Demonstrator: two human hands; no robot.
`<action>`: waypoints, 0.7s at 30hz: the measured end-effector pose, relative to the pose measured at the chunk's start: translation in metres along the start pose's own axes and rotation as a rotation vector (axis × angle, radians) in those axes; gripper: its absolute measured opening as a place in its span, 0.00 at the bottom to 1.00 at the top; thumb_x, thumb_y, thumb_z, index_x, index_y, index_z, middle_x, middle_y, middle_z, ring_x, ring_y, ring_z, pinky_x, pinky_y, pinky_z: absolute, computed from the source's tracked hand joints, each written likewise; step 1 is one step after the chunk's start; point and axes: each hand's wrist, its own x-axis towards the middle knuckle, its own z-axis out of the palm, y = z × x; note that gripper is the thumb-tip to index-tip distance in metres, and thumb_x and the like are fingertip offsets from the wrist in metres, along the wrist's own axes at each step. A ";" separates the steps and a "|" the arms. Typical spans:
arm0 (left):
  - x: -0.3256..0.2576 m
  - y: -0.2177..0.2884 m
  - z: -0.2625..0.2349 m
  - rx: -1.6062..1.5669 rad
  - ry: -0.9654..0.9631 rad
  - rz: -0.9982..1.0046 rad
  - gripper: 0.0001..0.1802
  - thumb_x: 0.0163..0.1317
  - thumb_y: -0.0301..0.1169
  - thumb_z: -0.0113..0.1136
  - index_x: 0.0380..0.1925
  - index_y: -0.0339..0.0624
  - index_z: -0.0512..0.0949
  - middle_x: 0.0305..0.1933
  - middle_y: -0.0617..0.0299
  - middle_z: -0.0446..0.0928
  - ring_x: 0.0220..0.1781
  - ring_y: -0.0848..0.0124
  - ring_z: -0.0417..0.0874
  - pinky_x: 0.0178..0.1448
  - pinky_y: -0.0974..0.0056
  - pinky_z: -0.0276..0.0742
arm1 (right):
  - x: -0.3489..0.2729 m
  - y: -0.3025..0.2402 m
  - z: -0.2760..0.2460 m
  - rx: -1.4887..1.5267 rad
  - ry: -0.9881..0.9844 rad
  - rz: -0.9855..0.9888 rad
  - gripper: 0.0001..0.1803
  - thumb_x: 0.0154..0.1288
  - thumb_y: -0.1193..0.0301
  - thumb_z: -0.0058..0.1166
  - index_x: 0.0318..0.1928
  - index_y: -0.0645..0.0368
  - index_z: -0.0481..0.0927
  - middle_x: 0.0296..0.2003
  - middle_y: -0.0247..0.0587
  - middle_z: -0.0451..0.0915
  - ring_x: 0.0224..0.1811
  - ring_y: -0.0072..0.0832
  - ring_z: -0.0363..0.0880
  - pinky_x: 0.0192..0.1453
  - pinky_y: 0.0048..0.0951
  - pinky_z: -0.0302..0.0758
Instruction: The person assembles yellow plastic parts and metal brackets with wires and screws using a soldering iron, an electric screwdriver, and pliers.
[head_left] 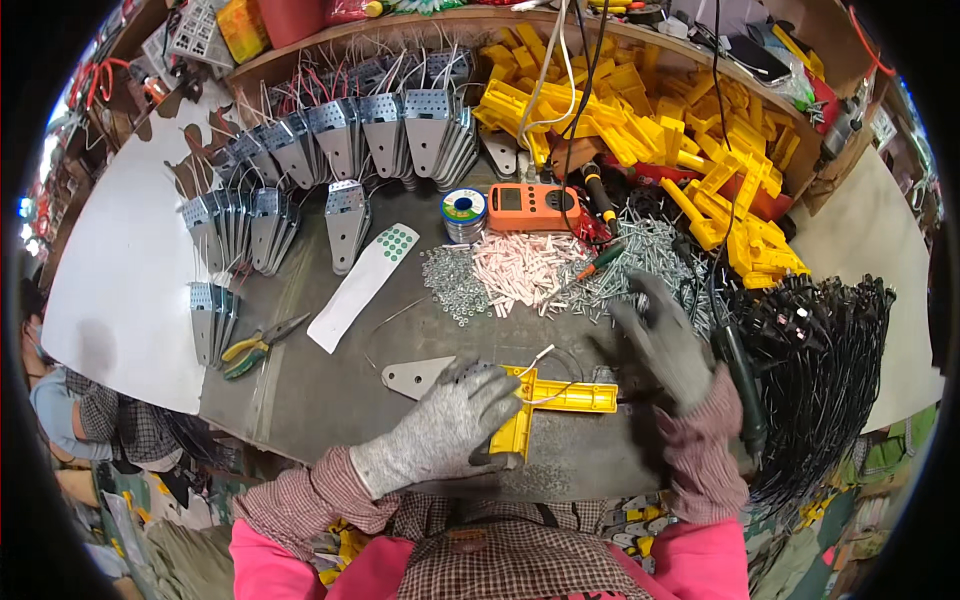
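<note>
Down at the near edge of the bench (330, 400), my left hand (450, 425) in its grey knit glove is clamped down on a yellow T-shaped plastic part (545, 405), fingers draped over the junction where the stem meets the crossbar. That part lies flat right in front of me, with thin white wires (540, 358) sticking up out of it, and a flat grey metal plate (415, 377) peeking out from under my fingers on the left side.

My right hand (665, 340), also gloved, holds nothing: fingers spread fairly wide, palm down, resting at the edge of a pile of silver screws (650, 250) just right of centre. Beside those screws there's a heap of pinkish-white plastic plugs (525, 268) and a smaller scatter of tiny nuts or washers (455, 280).

Further back I can see an orange multimeter (535, 207), a spool of solder (463, 210), and rows of perforated metal brackets (340, 140) fanned out across the left half. A big mound of the same yellow plastic parts (690, 130) fills the back right. A bundle of black cables (820, 370) takes up the right edge, with a dark-handled tool (742, 385) lying just beside my right wrist. Yellow-handled pliers (255, 347) and a white strip with green dots (365, 283) sit off to the left, well apart from both hands.
</note>
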 end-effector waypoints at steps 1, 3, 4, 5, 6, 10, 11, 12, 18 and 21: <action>-0.003 -0.003 0.005 0.123 -0.059 0.038 0.24 0.62 0.46 0.60 0.48 0.37 0.76 0.53 0.48 0.74 0.60 0.52 0.74 0.68 0.44 0.67 | -0.016 -0.019 -0.019 -0.101 -0.092 0.175 0.27 0.63 0.59 0.62 0.57 0.60 0.74 0.53 0.52 0.74 0.50 0.51 0.79 0.54 0.43 0.78; -0.002 -0.006 0.011 0.139 -0.119 0.090 0.19 0.61 0.42 0.58 0.44 0.39 0.77 0.50 0.50 0.75 0.59 0.54 0.75 0.69 0.45 0.67 | -0.054 -0.007 -0.036 -0.174 -0.368 0.108 0.25 0.61 0.63 0.64 0.56 0.58 0.74 0.50 0.52 0.73 0.50 0.50 0.79 0.53 0.42 0.78; -0.001 -0.005 0.015 0.145 -0.168 0.156 0.14 0.60 0.38 0.57 0.39 0.40 0.77 0.47 0.52 0.76 0.58 0.57 0.76 0.69 0.46 0.68 | -0.069 -0.006 -0.038 -0.202 -0.450 0.123 0.24 0.61 0.65 0.64 0.55 0.58 0.74 0.49 0.52 0.73 0.50 0.51 0.79 0.53 0.41 0.77; -0.001 -0.003 0.018 0.170 -0.121 0.197 0.10 0.56 0.33 0.55 0.36 0.42 0.76 0.42 0.55 0.76 0.52 0.59 0.78 0.69 0.47 0.69 | -0.072 -0.003 -0.038 -0.206 -0.456 0.137 0.24 0.61 0.65 0.64 0.55 0.58 0.74 0.49 0.52 0.73 0.50 0.51 0.79 0.53 0.41 0.77; 0.001 -0.003 0.019 0.156 -0.121 0.199 0.10 0.56 0.33 0.55 0.36 0.42 0.76 0.42 0.55 0.76 0.52 0.59 0.78 0.69 0.47 0.69 | -0.074 0.000 -0.037 -0.210 -0.402 0.123 0.21 0.62 0.69 0.62 0.54 0.59 0.74 0.48 0.52 0.74 0.50 0.51 0.79 0.53 0.41 0.77; 0.034 -0.009 -0.011 -0.019 -0.257 0.016 0.20 0.59 0.46 0.63 0.44 0.43 0.79 0.43 0.56 0.80 0.48 0.62 0.81 0.59 0.55 0.74 | -0.065 -0.007 -0.030 -0.021 -0.201 -0.032 0.16 0.64 0.78 0.57 0.52 0.61 0.75 0.46 0.52 0.77 0.49 0.49 0.80 0.51 0.41 0.77; 0.053 -0.004 -0.026 -0.119 -0.285 -0.164 0.21 0.59 0.46 0.64 0.44 0.43 0.79 0.39 0.57 0.80 0.46 0.62 0.82 0.55 0.56 0.75 | -0.060 -0.020 -0.032 0.047 -0.169 -0.088 0.16 0.63 0.80 0.57 0.51 0.62 0.76 0.42 0.52 0.79 0.46 0.47 0.81 0.49 0.41 0.78; 0.068 -0.002 -0.035 -0.216 -0.316 -0.347 0.21 0.58 0.45 0.64 0.45 0.43 0.79 0.35 0.58 0.80 0.43 0.63 0.82 0.51 0.57 0.76 | -0.061 -0.027 -0.031 0.047 -0.179 -0.084 0.16 0.63 0.80 0.57 0.51 0.62 0.76 0.42 0.52 0.79 0.46 0.47 0.81 0.49 0.41 0.78; 0.067 -0.006 -0.018 0.133 -0.276 -0.041 0.21 0.56 0.43 0.68 0.44 0.41 0.78 0.37 0.57 0.81 0.43 0.62 0.82 0.49 0.57 0.76 | -0.073 -0.013 -0.021 0.021 -0.188 -0.164 0.14 0.61 0.79 0.61 0.48 0.59 0.80 0.38 0.48 0.82 0.41 0.46 0.83 0.45 0.39 0.79; 0.029 -0.002 0.006 0.339 -0.026 0.040 0.20 0.54 0.39 0.69 0.44 0.44 0.79 0.45 0.57 0.79 0.50 0.60 0.80 0.54 0.55 0.76 | -0.071 -0.015 -0.015 0.020 -0.195 -0.108 0.13 0.59 0.79 0.61 0.46 0.60 0.80 0.36 0.47 0.81 0.39 0.46 0.82 0.43 0.40 0.78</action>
